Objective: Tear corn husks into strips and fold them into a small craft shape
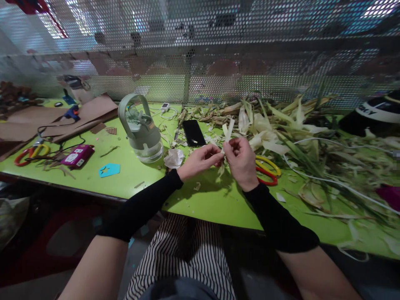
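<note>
Pale strips of corn husk (pixel 229 130) stick up between my two hands, with a short greenish end hanging below the fingers. My left hand (pixel 201 161) pinches the husk's lower part at its fingertips. Close beside it, my right hand (pixel 242 161) has thumb and fingers pressed together on the same husk. Scissors with red and yellow handles (pixel 268 170) lie just right of my right hand, partly hidden by it. Behind my hands a black phone (pixel 193 133) lies on the green table (pixel 200 204). A crumpled white paper (pixel 173 158) is near my left wrist.
A green water bottle (pixel 140 129) stands left of my hands. Heaped husks (pixel 300 125) and a white cable (pixel 340 183) cover the right side. Farther left are a purple box (pixel 77 156), a blue cutout (pixel 109 170), more scissors (pixel 23 156) and brown sheets (pixel 90 112). Perforated metal rises behind.
</note>
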Demonstrator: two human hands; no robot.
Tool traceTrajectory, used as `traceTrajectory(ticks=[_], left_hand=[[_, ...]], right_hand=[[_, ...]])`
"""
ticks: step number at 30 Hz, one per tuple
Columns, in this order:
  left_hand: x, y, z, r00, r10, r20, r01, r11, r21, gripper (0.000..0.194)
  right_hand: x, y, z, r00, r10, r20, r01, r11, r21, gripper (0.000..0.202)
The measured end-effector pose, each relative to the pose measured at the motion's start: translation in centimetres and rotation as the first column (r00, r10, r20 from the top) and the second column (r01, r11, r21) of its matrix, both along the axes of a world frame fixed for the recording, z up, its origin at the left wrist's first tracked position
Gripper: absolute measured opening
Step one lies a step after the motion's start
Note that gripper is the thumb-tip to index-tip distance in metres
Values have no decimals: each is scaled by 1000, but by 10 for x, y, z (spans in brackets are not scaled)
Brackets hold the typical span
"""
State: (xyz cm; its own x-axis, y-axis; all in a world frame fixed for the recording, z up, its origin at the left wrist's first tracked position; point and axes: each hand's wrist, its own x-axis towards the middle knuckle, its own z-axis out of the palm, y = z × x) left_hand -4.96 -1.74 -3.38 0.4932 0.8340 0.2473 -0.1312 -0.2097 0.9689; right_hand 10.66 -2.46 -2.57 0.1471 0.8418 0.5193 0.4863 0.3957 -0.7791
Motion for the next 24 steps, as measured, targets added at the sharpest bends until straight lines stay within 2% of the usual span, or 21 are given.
traceTrajectory(ticks=[2, 5, 9, 15, 20, 24], left_hand=[[0, 1, 1, 1000, -17, 19, 18, 1000, -23, 49], [-1, 2, 3, 1000, 6, -27, -7, 999, -33, 54], [-2, 2, 3, 994, 87, -62, -90, 995, -36, 54], [-3, 1, 5, 993, 92, -75, -94, 995, -14, 50], [-4, 3, 5, 996, 80, -42, -81, 996, -35, 49], [-3, 5, 3, 996, 91, -3, -91, 996, -14, 52]], right_hand=[[-1, -1, 1, 1000, 14, -7, -13, 1000, 23, 34], [-2, -1, 1, 999, 38, -24, -38, 999, 28, 35], [-2, 0, 0, 995, 80, -56, -80, 997, 4, 31], [-1, 0, -3, 997, 59, -58, -59, 998, 14, 27], [-2, -2, -5, 978, 161, -132, -154, 986, 64, 21], [-3, -4, -1, 943, 253, -214, -234, 966, 111, 41]])
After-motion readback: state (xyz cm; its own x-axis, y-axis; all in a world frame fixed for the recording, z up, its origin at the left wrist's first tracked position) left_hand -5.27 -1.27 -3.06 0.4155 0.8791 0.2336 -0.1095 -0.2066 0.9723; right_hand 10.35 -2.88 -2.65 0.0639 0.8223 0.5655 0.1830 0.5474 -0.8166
